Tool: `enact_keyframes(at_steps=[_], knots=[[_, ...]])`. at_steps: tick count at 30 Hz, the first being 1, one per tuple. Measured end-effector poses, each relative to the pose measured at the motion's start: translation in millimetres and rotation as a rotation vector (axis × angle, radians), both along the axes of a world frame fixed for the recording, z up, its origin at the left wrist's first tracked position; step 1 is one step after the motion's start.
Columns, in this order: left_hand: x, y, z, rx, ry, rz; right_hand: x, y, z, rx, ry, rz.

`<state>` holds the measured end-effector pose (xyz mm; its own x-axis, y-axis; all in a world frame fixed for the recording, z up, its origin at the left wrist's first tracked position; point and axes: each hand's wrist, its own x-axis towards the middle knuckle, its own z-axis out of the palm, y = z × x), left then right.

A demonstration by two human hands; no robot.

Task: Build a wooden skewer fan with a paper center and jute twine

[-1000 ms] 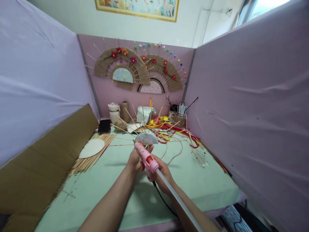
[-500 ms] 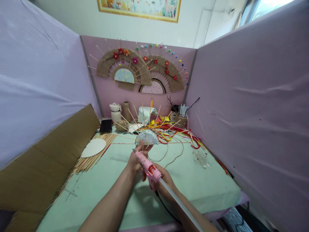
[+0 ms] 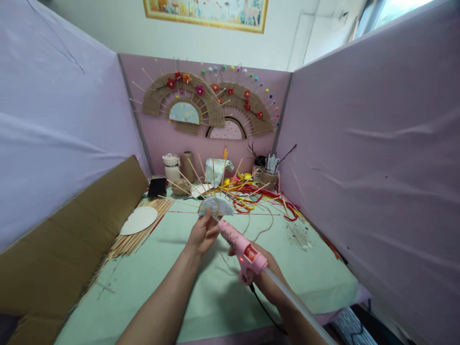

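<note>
your left hand (image 3: 204,234), nearer, pinches pale patterned fabric-looking half-disc (image 3: 220,206) just ahead; right hand (image 3: 270,261) grips pink plastic glue gun (image 3: 237,239), long axis slanting forward-left, nozzle (image 3: 216,218) near half-disc's lower edge, contact unclear.

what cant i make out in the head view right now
All in the head view:
Right hand: some fingers hidden by the pink glue gun.
Half-disc: its back faces away.
Nozzle contact with the half-disc: too small to tell.
Glue stick: rear end cut off by the frame edge.
Framed picture: top cut off likewise.
</note>
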<state>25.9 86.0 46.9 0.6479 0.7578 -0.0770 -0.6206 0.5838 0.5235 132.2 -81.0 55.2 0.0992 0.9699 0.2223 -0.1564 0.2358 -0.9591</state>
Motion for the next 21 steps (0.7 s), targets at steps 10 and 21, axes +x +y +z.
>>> enact_keyframes(at_steps=[10,21], knots=[[-1,-5,1.8,0.144,-0.036,0.06,21,-5,3.2,0.116,-0.005,-0.367],[1,-9,-1.6,0.199,-0.004,0.063,31,-7,0.0,0.079,-0.133,-0.414]])
